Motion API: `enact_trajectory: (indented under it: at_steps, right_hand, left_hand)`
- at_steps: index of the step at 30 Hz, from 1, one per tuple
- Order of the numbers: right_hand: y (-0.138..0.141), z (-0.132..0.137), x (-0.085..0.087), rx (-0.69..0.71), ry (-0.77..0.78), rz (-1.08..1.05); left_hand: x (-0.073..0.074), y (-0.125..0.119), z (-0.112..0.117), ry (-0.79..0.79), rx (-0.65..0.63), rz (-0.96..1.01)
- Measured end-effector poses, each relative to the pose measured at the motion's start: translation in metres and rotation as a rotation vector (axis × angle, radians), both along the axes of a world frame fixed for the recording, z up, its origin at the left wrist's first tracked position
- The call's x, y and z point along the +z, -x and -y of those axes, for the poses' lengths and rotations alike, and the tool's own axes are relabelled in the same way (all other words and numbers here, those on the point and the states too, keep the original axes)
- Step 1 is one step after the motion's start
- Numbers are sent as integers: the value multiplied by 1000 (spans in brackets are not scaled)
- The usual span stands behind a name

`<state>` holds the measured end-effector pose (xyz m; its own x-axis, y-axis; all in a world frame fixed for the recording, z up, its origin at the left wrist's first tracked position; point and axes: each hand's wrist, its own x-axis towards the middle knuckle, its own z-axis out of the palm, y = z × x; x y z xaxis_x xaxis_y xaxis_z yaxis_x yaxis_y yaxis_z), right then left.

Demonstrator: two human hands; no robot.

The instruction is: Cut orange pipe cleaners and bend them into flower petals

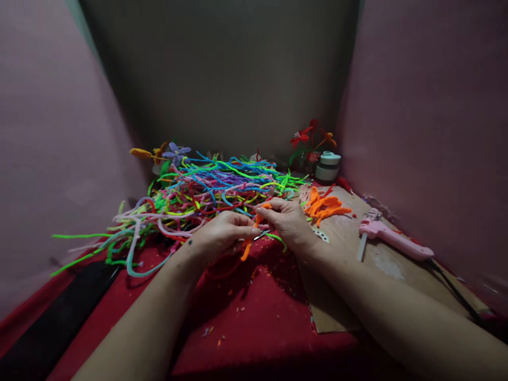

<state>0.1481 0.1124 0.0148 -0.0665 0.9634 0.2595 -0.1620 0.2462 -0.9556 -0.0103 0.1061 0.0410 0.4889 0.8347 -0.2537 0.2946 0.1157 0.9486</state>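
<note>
Both hands meet over the red cloth, pinching one orange pipe cleaner [246,248]. My left hand [227,228] grips its lower part between thumb and fingers, with the loose end hanging below. Higher up, my right hand [286,221] has its fingers closed on the top, where the orange piece bends over. A metal tool tip, partly hidden, shows at the hands; its kind I cannot make out. Just behind them lies a tangled heap of coloured pipe cleaners [222,180]. To the right of my right hand rests a cluster of orange pipe cleaner loops [325,205].
A pink glue gun [397,241] with a cord lies on a cardboard sheet [337,301] at right. Behind stand a pale lidded jar [327,167], red flowers [301,136] and a purple flower [175,153]. A black flat object [59,317] lies on the red cloth [238,338].
</note>
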Motion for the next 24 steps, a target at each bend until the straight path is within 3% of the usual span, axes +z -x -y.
enact_trajectory:
  at_steps: [5, 10, 12, 14, 17, 21, 24]
  right_hand:
    - [-2, -3, -2, -179, -110, 15]
    - [-3, -4, -1, -150, -41, -32]
    - [-2, -3, 0, -147, -35, -45]
    - [0, 1, 0, -118, -43, -22]
    - [5, 13, -2, 2, -168, 191]
    - [14, 29, -11, 276, -485, 558]
    - [18, 35, -14, 401, -549, 739]
  left_hand:
    - [9, -1, 1, -79, 2, -148]
    - [13, 0, -1, -126, 25, -209]
    - [10, 5, -6, -163, 135, -166]
    - [5, 11, -13, -218, 333, -66]
    - [3, 16, -21, -274, 482, 97]
    - [21, -1, -23, -359, 356, 33]
    - [42, -33, -26, -357, 170, -132]
